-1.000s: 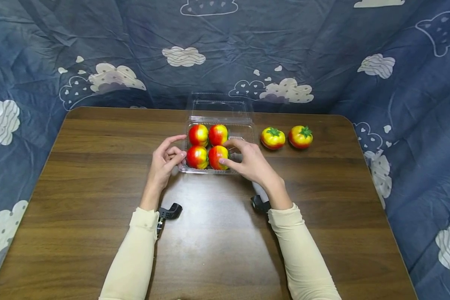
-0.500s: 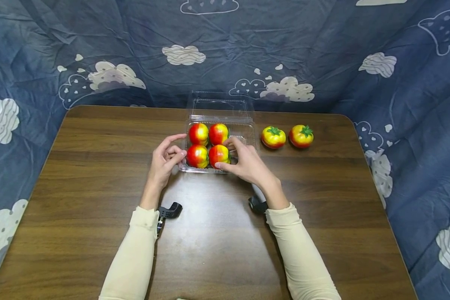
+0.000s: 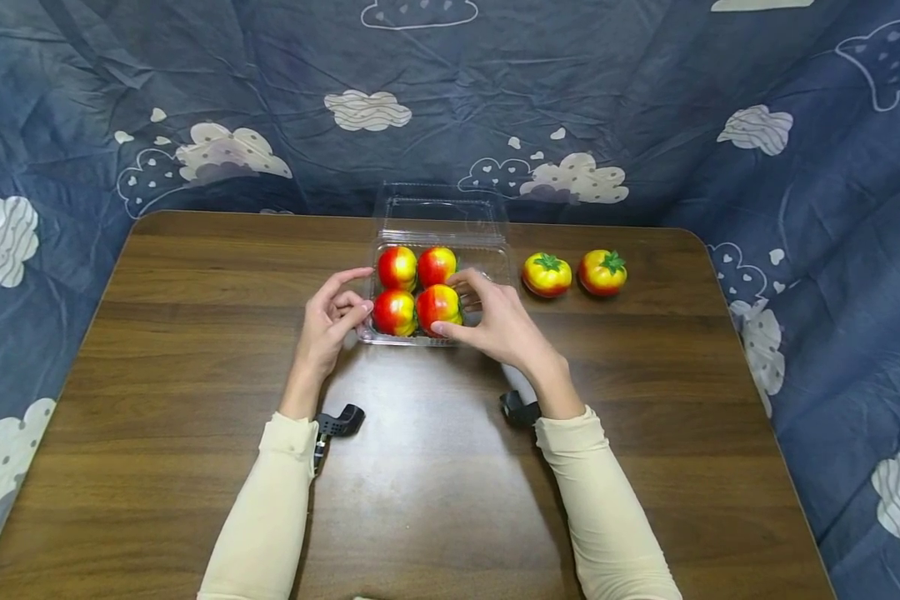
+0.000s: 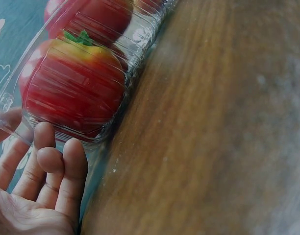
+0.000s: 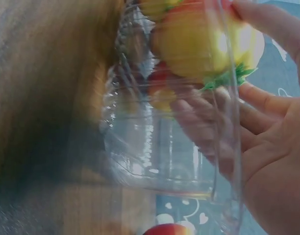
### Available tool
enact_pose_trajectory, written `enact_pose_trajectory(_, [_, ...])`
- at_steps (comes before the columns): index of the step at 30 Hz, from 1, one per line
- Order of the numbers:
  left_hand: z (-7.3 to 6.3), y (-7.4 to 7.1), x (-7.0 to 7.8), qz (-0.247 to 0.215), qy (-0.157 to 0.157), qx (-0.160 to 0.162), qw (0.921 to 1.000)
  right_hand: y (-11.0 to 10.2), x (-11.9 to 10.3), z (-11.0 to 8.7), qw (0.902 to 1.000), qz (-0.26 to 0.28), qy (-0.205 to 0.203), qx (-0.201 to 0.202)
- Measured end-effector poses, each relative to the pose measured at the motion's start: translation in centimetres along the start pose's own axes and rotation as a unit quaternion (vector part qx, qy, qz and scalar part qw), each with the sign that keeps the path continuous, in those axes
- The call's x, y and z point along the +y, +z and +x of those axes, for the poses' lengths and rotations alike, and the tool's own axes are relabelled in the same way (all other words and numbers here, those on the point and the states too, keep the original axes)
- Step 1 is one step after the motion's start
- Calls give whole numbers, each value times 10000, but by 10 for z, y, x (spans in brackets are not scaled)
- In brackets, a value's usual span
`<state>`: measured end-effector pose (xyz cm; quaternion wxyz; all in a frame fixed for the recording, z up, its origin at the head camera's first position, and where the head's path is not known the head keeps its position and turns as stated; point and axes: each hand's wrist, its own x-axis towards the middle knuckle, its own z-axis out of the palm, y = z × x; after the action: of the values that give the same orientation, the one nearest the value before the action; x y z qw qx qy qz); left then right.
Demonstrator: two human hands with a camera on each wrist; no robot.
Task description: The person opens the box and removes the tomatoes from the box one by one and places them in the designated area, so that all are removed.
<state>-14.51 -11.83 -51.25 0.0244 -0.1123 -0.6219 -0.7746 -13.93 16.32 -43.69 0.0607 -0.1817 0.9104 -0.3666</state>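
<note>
A clear plastic box [image 3: 483, 260] lies on the table, its hinged lid raised at the back. Four glossy red-and-yellow tomatoes fill its left part, among them the front left tomato [image 3: 394, 312]. My left hand [image 3: 327, 317] holds the box's left end, thumb and index finger at the rim; in the left wrist view its fingertips [image 4: 44, 134] lie against the plastic beside a tomato [image 4: 76, 81]. My right hand [image 3: 491, 321] grips the front right tomato [image 3: 438, 306], thumb at its front and fingers behind. That tomato [image 5: 194, 44] shows its green leaves in the right wrist view.
Two more tomatoes, a nearer one [image 3: 547, 275] and a farther one [image 3: 602, 272], sit right of the box with green leaves up. The wooden table [image 3: 435, 500] ends at the back against a blue cloud-patterned curtain [image 3: 450, 108].
My right hand has shifted slightly around the front right tomato, its thumb moving lower on it, and the tomato has turned a little. The left hand has stayed at the box's end.
</note>
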Motion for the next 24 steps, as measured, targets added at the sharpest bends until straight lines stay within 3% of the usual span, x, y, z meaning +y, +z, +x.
enact_pose_trajectory(7, [1, -1, -1, -17, 13, -22, 10000, -8, -1, -2, 9990, 239, -125, 367])
enact_pose_trajectory(17, [1, -1, 0, -34, 5, -17, 10000, -11, 5, 0, 9851, 380, -770, 1490])
enact_pose_trajectory(24, [0, -1, -1, -63, 22, -50, 10000, -14, 11, 1, 9786, 330, -656, 1924])
